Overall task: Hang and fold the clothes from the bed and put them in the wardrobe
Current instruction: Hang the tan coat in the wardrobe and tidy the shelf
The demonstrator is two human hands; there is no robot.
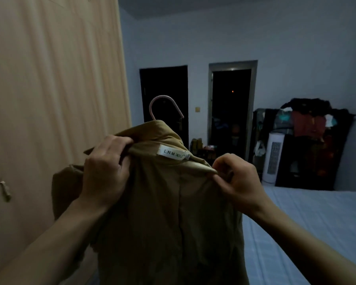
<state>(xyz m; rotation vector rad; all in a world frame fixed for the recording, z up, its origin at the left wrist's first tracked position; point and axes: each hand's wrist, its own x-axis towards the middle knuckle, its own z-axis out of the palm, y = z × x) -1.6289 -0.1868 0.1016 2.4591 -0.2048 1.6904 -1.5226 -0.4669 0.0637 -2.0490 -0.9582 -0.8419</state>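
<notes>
Hands hold up a brown jacket in front of the camera, its inner side toward the person, so the white label at the neck can be read. The left hand is closed on the collar at the left shoulder, with the cloth bunched inside the fingers. The right hand pinches the pointed end of the collar on the right side between thumb and fingers. A pink hanger hook stands out above the collar; the rest of the hanger is hidden inside the jacket. The light wooden wardrobe is just beside the jacket on the left, its doors closed. The bed with a pale blue cover lies at the right, below the right arm.
</notes>
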